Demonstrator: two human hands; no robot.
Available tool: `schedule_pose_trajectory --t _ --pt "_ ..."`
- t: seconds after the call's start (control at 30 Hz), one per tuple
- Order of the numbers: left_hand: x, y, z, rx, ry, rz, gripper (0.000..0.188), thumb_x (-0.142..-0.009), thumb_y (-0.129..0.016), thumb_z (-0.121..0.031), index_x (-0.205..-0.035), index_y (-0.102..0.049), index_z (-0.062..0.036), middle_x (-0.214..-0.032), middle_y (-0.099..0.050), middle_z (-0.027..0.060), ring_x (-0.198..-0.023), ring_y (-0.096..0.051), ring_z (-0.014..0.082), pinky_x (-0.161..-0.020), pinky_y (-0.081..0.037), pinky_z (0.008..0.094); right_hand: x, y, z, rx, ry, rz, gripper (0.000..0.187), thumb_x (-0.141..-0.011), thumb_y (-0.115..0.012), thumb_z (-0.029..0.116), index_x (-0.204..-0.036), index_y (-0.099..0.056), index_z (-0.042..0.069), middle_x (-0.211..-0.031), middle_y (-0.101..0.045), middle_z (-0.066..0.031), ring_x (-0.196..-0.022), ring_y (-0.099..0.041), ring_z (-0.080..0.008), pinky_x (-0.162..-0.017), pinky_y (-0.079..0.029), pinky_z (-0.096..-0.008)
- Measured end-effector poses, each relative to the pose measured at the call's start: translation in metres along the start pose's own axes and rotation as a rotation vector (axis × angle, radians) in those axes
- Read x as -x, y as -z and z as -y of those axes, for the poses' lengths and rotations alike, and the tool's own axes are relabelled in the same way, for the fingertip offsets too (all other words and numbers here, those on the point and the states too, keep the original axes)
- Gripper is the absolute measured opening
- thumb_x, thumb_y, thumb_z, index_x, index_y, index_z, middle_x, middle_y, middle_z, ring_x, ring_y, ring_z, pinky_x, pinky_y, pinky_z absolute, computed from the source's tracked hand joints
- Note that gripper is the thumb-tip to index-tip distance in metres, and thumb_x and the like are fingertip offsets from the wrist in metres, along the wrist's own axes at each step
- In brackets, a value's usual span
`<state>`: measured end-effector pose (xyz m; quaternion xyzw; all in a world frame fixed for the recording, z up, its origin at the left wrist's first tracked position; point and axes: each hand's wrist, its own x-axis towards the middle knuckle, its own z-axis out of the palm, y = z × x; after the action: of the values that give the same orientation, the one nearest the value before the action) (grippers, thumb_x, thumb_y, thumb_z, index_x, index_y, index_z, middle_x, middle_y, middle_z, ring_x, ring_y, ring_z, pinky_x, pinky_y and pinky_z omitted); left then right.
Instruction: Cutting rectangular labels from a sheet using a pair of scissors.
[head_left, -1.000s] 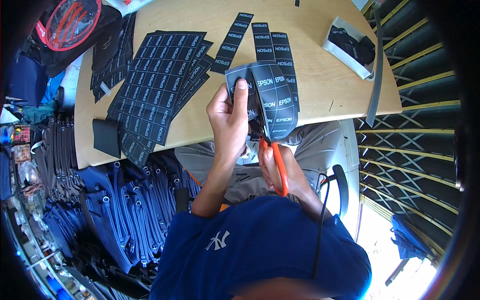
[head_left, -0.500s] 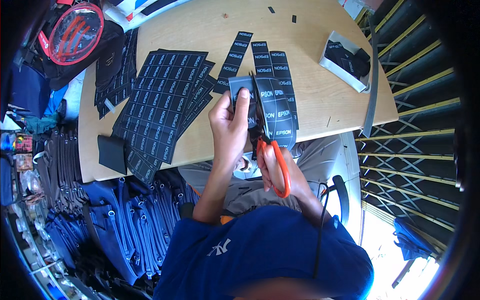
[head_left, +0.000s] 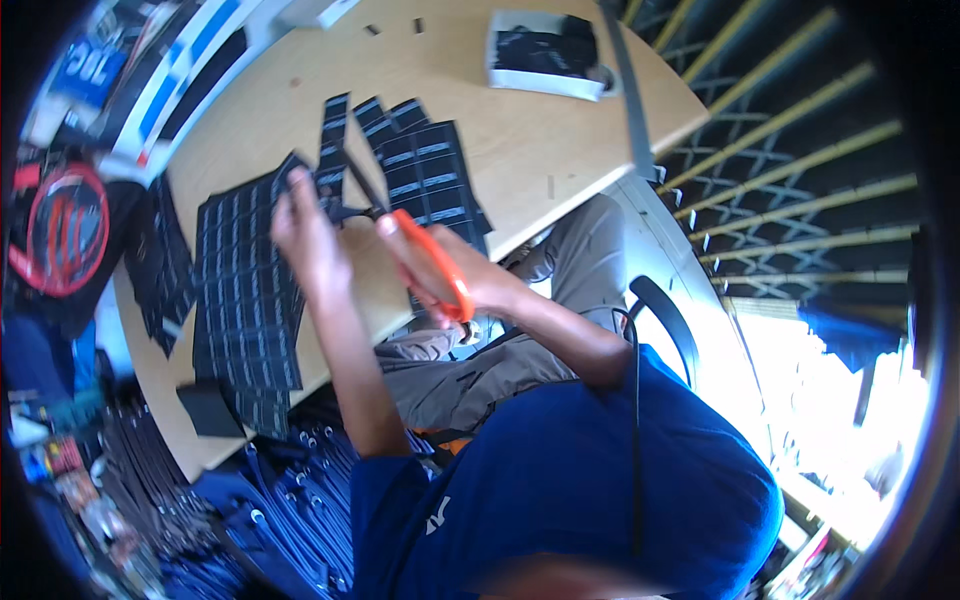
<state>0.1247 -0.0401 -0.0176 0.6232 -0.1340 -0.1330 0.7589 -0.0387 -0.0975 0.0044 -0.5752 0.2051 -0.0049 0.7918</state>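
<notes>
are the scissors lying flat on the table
No, the orange-handled scissors are gripped in the right hand, raised above the wooden table.

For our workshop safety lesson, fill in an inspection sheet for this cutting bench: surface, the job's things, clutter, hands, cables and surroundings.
Surface: light wooden table, bare at the far right part.
Job's things: orange-handled scissors; small black label piece at the blades; sheets of black printed labels lying left of the hands; cut label strips beyond the scissors.
Clutter: white tray of black pieces at the far edge; small black scraps nearby.
Hands: left hand pinches the label piece; right hand works the scissors.
Cables: one thin black cord over the blue shirt.
Surroundings: blue straps heaped below the table; metal grille to the right.
</notes>
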Motion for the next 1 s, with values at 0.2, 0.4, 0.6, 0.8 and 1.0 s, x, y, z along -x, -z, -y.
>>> schedule_pose_trajectory --t 0.2,0.4,0.6,0.8,1.0 --pt "-0.024 0.030 -0.022 0.152 -0.110 -0.076 0.024 -0.091 -0.057 -0.025 -0.096 -0.058 -0.0012 -0.081 -0.056 0.0017 -0.072 -0.057 0.0090 -0.061 -0.050 0.0240 -0.014 0.001 0.000 -0.045 0.039 0.077 0.068 -0.089 -0.030 0.064 -0.061 -0.043 0.003 -0.038 -0.037 -0.0010 -0.030 -0.044 -0.0122 -0.032 -0.038 -0.0236" --pt "-0.033 0.051 -0.074 0.086 -0.210 -0.166 0.022 -0.092 -0.056 -0.027 -0.087 -0.059 -0.0061 -0.071 -0.056 -0.0025 -0.060 -0.053 0.0043 -0.049 -0.039 0.0173 -0.032 0.005 -0.001 -0.176 0.016 0.176 0.065 -0.086 -0.029 0.068 -0.072 -0.040 0.006 -0.042 -0.032 0.0033 -0.029 -0.040 -0.0087 -0.029 -0.034 -0.0212" --pt "-0.055 0.056 -0.103 -0.161 -0.270 -0.098 0.018 -0.090 -0.058 -0.029 -0.091 -0.058 -0.0109 -0.062 -0.038 -0.0083 -0.048 -0.028 -0.0002 -0.044 -0.027 0.0187 -0.040 0.006 -0.008 -0.245 0.202 0.218 0.065 -0.087 -0.030 0.067 -0.069 -0.042 0.006 -0.043 -0.034 0.0026 -0.029 -0.039 -0.0085 -0.030 -0.035 -0.0215" --pt "-0.080 0.026 -0.106 -0.238 -0.281 0.352 0.023 -0.094 -0.052 -0.020 -0.105 -0.053 0.0000 -0.097 -0.060 0.0054 -0.085 -0.058 0.0099 -0.074 -0.048 0.0271 0.004 0.022 -0.003 -0.234 0.343 0.162 0.062 -0.092 -0.025 0.059 -0.072 -0.044 0.004 -0.042 -0.034 0.0016 -0.029 -0.041 -0.0097 -0.031 -0.036 -0.0221" --pt "-0.086 -0.043 -0.075 -0.224 -0.092 0.576 0.024 -0.090 -0.059 -0.021 -0.101 -0.060 0.0004 -0.089 -0.062 0.0034 -0.076 -0.056 0.0076 -0.069 -0.046 0.0230 0.031 0.050 -0.003 -0.278 0.468 0.059 0.063 -0.092 -0.015 0.059 -0.075 -0.042 0.004 -0.042 -0.030 0.0003 -0.030 -0.036 -0.0103 -0.028 -0.033 -0.0221"
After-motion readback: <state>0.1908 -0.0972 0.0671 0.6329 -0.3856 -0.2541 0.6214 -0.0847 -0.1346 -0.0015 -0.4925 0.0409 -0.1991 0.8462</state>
